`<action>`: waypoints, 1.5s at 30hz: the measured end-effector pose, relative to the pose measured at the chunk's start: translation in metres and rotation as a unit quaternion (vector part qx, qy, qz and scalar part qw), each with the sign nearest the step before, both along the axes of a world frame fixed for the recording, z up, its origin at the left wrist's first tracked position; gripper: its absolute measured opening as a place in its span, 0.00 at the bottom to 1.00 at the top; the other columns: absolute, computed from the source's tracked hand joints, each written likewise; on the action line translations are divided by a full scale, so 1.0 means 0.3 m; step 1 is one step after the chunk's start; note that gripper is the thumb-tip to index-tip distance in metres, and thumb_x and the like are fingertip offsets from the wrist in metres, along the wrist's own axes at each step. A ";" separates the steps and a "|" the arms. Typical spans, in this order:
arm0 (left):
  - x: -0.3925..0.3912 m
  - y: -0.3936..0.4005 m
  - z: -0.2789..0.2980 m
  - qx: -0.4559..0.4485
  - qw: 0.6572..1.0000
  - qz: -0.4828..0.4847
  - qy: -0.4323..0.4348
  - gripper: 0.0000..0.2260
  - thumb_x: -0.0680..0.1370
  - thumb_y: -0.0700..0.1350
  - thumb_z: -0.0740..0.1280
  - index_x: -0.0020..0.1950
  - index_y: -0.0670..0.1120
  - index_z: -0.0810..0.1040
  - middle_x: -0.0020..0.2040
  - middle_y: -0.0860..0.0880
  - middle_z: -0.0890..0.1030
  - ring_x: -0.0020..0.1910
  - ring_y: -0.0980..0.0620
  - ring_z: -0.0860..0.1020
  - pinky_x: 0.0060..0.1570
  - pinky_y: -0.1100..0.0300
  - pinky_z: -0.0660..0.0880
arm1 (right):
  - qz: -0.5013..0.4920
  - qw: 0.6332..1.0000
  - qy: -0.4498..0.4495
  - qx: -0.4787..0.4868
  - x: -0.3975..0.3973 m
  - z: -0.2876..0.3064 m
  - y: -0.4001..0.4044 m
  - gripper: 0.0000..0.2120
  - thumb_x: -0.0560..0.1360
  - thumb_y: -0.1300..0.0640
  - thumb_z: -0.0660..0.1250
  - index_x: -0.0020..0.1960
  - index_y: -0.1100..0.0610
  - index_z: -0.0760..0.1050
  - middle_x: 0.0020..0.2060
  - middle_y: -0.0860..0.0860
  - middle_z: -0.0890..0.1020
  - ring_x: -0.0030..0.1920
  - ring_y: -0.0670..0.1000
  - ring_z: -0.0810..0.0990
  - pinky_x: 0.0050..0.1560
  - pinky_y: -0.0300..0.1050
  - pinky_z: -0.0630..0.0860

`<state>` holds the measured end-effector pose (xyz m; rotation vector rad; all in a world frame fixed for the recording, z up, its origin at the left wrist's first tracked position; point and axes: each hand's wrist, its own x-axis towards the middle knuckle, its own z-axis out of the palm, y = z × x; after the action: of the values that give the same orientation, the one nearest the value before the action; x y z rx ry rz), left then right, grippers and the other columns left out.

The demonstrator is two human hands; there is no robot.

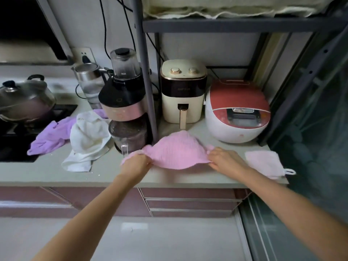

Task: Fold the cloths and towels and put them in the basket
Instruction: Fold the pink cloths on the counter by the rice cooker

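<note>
Surface: grey kitchen countertop [47,172], air fryer [182,95] and rice cooker [237,112] behind.
Pink cloth [177,153]: at counter's front edge, bunched.
Left hand [136,164]: pinching its left end.
Right hand [225,160]: pinching its right end.
Nearby: folded pale pink cloth [263,162] to the right; white towel [88,138], purple cloth [52,136] to the left.

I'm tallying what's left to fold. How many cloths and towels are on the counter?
4: a pink cloth held by both hands, a pale pink cloth at right, a white towel and a purple cloth at left. Others may be hidden.

Grey counter [47,176] over pink drawers [190,203]. Dark metal shelf [241,25] stood above. Pale shiny floor [169,242]. White wall [79,25].
</note>
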<state>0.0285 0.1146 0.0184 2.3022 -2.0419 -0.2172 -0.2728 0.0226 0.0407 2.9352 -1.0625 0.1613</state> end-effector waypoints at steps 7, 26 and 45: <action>-0.095 0.018 -0.233 0.211 0.977 0.025 -0.006 0.13 0.78 0.51 0.60 0.57 0.48 0.78 0.57 0.46 0.79 0.55 0.43 0.78 0.45 0.55 0.70 | -0.142 0.955 0.146 0.217 -0.065 -0.260 0.049 0.20 0.80 0.42 0.53 0.49 0.58 0.75 0.47 0.52 0.77 0.49 0.55 0.77 0.47 0.49 0.72; -0.606 -0.390 -0.200 0.091 0.926 0.024 0.366 0.09 0.79 0.41 0.63 0.47 0.39 0.81 0.46 0.39 0.83 0.45 0.41 0.81 0.49 0.49 0.79 | -0.549 0.652 -0.335 0.402 -0.165 -0.335 -0.022 0.20 0.69 0.65 0.73 0.59 0.66 0.74 0.54 0.61 0.80 0.51 0.56 0.79 0.49 0.46 0.77; -0.798 -0.603 -0.295 0.110 0.870 0.153 0.455 0.14 0.78 0.39 0.61 0.32 0.43 0.74 0.36 0.44 0.78 0.40 0.48 0.76 0.39 0.60 0.72 | -0.388 0.734 -0.356 0.429 -0.205 -0.325 0.018 0.19 0.77 0.67 0.63 0.29 0.55 0.66 0.23 0.43 0.68 0.28 0.45 0.74 0.42 0.55 0.81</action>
<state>-0.2110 -0.0663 -0.0701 1.9594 -1.1979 -1.2750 -0.3345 0.0279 -0.0568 2.6163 -3.0825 1.0784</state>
